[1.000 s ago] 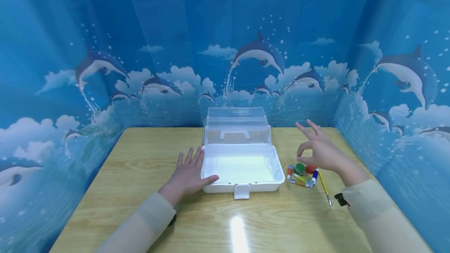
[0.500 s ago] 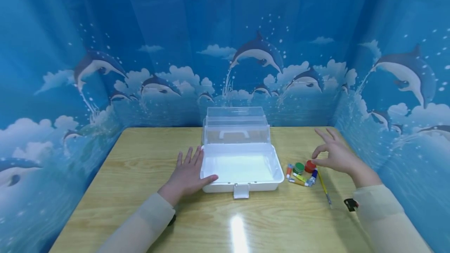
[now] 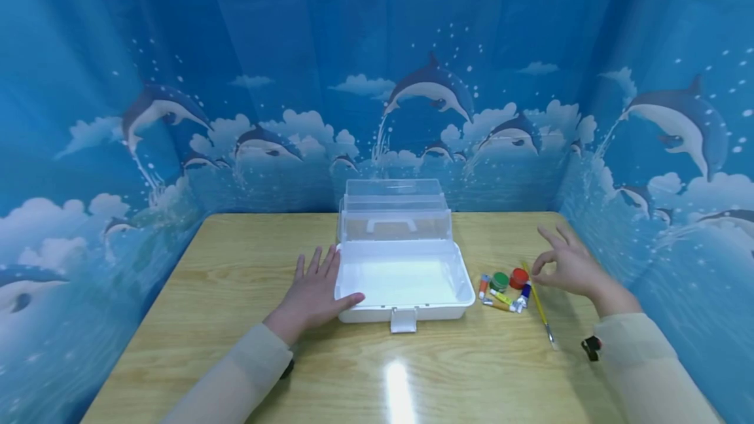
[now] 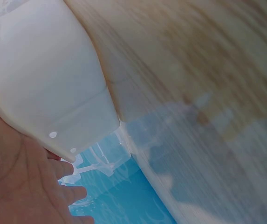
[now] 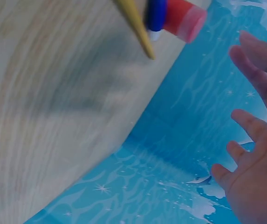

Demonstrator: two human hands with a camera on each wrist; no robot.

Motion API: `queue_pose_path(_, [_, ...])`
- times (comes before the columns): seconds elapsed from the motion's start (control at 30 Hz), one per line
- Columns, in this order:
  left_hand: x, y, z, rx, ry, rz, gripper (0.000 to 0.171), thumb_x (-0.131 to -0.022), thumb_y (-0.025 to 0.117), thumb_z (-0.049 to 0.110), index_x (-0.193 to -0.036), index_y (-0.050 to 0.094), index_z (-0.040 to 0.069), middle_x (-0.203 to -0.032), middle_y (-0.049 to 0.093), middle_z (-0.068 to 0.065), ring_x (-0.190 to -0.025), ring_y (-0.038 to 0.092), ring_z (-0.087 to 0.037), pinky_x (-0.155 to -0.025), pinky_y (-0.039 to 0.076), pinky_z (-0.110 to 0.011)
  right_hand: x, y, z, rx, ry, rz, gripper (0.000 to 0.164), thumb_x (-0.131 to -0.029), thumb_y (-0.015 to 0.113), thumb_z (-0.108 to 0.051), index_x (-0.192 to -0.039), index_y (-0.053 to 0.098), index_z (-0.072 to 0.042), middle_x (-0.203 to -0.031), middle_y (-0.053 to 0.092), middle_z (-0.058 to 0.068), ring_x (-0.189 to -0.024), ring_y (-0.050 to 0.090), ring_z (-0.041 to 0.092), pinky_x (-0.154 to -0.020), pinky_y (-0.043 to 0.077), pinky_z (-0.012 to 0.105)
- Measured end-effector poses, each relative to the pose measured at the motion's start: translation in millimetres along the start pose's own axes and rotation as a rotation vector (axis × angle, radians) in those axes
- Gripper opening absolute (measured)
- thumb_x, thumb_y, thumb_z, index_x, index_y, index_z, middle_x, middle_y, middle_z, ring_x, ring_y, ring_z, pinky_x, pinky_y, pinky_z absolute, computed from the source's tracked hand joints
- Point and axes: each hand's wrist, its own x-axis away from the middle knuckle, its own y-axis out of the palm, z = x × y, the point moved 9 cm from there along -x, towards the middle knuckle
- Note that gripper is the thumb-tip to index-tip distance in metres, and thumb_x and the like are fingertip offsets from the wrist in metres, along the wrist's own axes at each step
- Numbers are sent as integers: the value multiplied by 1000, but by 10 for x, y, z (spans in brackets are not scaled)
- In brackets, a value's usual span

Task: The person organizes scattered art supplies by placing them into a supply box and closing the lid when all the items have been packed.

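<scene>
My left hand (image 3: 312,293) lies with spread fingers along the left side of an open white plastic box (image 3: 406,313), thumb over its front rim. In the left wrist view its fingers reach past the box's lower corner. My right hand (image 3: 568,270) is raised beside a yellow paintbrush (image 3: 538,303), thumb and index fingertips close together, other fingers extended. The right wrist view shows nothing between those fingers. Left of the brush sit a red-lidded jar (image 3: 519,278), a green-lidded jar (image 3: 499,281) and several small paint tubes (image 3: 502,298).
The box's clear lid (image 3: 394,208), with a white handle, stands raised at the back. A wooden table (image 3: 253,267) carries everything. Blue dolphin-print curtains (image 3: 283,84) enclose its back and sides.
My right hand has moved right and slightly down from above the jars, uncovering the red-lidded jar and the brush's far end. The left hand stays in place.
</scene>
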Motion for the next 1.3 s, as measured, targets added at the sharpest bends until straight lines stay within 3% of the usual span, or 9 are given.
queue_pose_path(0.37, [1, -1, 1, -9, 5, 5, 107, -90, 41, 79, -160, 6, 6, -167, 0, -11, -153, -4, -37, -118, -11, -58, -18, 205, 181, 43, 11, -59, 16, -77, 85, -21, -72, 71, -25, -156, 22, 35, -144, -6, 59, -108, -3, 77])
queue_pose_path(0.57, [-1, 0, -1, 0, -2, 1, 107, -90, 42, 79, -160, 7, 6, -167, 0, -11, -153, -5, -36, -118, -11, -58, -55, 285, 197, 81, 5, -75, 19, -73, 86, -22, -68, 67, -25, -153, 25, 38, -140, 2, 64, -106, 2, 79])
queue_pose_path(1.3, [-6, -4, -1, -12, 3, 2, 108, -89, 39, 81, -160, 7, 6, -167, 1, -12, -153, -4, -37, -118, -10, -58, -172, 479, 368, 100, 134, -143, 21, -68, 85, -19, -65, 65, -22, -153, 25, 39, -140, 0, 64, -108, 0, 77])
